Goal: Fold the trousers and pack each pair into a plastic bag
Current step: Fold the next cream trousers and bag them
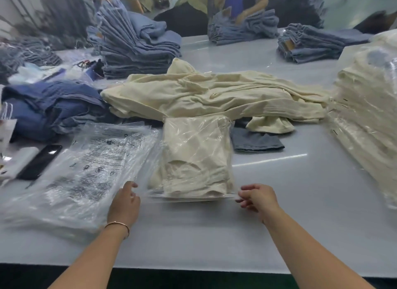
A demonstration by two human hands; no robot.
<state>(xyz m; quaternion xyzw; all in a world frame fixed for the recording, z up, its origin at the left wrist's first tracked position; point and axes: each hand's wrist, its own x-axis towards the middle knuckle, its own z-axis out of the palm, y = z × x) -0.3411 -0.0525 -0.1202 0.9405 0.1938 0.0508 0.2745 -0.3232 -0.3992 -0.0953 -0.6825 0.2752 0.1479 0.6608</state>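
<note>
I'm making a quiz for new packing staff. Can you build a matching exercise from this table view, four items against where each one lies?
Items:
1. bagged cream trousers
2. stack of empty plastic bags
3. black phone
4. pile of packed cream pairs

Places:
A. far right of the table
B. centre, between the left hand and right hand
C. left edge, beside the bags
D. left of the bagged pair

Pairs: 1-B, 2-D, 3-C, 4-A
</note>
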